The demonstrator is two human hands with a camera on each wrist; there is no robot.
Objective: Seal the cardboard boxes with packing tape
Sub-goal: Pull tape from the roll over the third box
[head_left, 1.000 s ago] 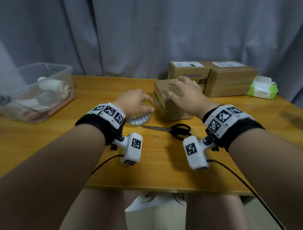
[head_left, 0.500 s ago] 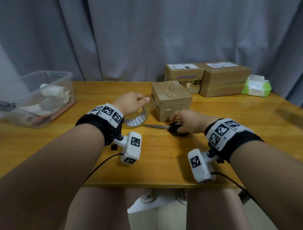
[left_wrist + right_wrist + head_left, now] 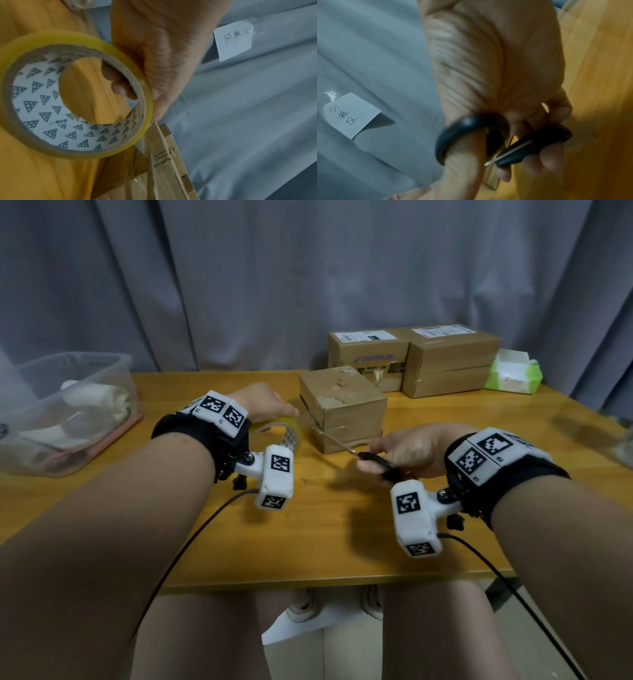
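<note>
A small cardboard box (image 3: 342,405) sits mid-table with clear tape running down its front. My left hand (image 3: 265,405) grips the yellowish tape roll (image 3: 277,433) just left of the box; in the left wrist view fingers curl through the tape roll (image 3: 75,94) core beside the box (image 3: 154,169). My right hand (image 3: 407,450) holds black-handled scissors (image 3: 363,453), blades pointing left toward the box's lower front. In the right wrist view the thumb sits through one loop of the scissors (image 3: 488,135).
Two larger taped boxes (image 3: 411,357) stand at the back of the wooden table (image 3: 325,525). A green tissue pack (image 3: 513,371) lies at back right, a clear plastic bin (image 3: 65,412) with cloths at left. Grey curtain (image 3: 308,268) hangs behind.
My right hand left the box top, dropped to the scissors on the table, and has lifted them toward the box. My left hand kept the tape roll and raised it slightly.
</note>
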